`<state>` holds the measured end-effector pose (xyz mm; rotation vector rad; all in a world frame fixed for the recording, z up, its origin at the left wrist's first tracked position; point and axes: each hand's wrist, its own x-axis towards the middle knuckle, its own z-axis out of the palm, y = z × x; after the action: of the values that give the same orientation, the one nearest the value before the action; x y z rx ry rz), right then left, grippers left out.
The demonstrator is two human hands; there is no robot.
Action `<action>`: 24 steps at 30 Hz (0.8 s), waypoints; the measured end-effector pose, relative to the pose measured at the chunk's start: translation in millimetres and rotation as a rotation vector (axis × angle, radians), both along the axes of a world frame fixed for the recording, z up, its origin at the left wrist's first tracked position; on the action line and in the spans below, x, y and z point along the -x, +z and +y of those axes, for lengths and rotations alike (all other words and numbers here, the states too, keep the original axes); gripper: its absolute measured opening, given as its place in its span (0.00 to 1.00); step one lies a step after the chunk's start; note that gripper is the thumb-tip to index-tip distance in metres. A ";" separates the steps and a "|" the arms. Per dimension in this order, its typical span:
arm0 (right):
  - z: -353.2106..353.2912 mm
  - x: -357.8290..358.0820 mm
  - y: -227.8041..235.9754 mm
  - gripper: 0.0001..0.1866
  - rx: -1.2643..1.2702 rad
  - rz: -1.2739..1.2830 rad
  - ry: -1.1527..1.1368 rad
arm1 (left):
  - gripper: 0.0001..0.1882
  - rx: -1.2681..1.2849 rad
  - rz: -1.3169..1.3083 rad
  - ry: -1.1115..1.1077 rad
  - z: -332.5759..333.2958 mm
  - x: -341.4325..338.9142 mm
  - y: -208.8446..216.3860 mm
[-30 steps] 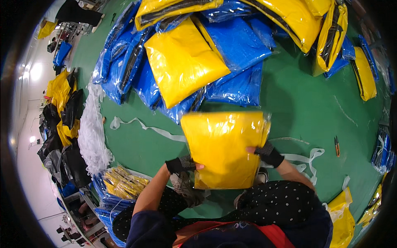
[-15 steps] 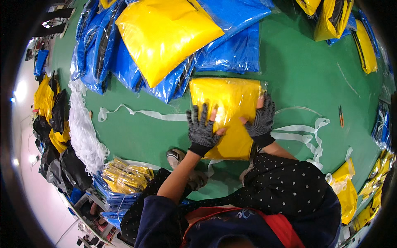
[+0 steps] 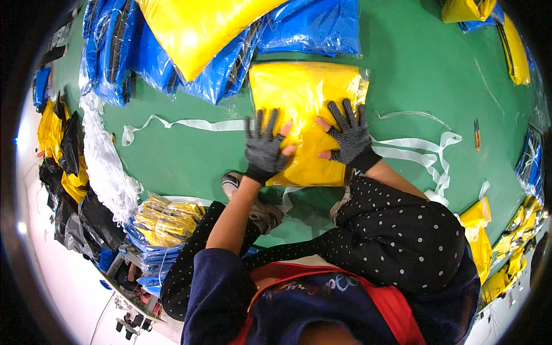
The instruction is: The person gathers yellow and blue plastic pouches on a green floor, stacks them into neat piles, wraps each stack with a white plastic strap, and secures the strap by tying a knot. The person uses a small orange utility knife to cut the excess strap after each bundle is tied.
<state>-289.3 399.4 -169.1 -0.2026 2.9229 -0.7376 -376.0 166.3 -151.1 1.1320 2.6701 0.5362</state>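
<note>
On the green floor in front of me lies a flat yellow folded item in a clear plastic bag [image 3: 310,86]. My left hand [image 3: 265,146], in a dark grey glove with bare thumb and fingertip showing, rests flat on its left side, fingers spread. Gloved the same way, my right hand [image 3: 351,138] presses on the right side with fingers spread. Neither hand grips anything. A white strap [image 3: 201,125] runs out from under the bag to the left, and white strap lengths [image 3: 408,142] come out on the right.
Bagged blue packs [image 3: 310,31] and a larger yellow pack [image 3: 201,29] lie beyond. Orange-handled snips [image 3: 477,137] are on the floor at right. At left are a heap of white straps [image 3: 106,167] and a stack of yellow and blue packs [image 3: 169,221].
My right hand has moved inward from the bag's right edge onto its top. My left hand has slid slightly nearer me on it. The whole view has shifted, with the scene sitting higher.
</note>
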 end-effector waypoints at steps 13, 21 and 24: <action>42.3 62.2 28.2 0.18 0.468 -0.165 -0.321 | 0.26 -1.055 -1.006 0.847 -11.2 233.0 86.6; 86.2 139.6 76.7 0.38 1.598 -0.387 -0.516 | 0.11 -0.836 -0.847 0.464 -16.8 157.7 106.1; 73.5 153.0 83.1 0.37 2.064 -0.435 -0.330 | 0.07 -0.690 -1.262 0.542 -28.8 132.2 127.3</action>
<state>-442.3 472.8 -86.0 0.2676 0.7559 -2.8053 -508.2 137.5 -23.8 -0.0490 1.5801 1.6361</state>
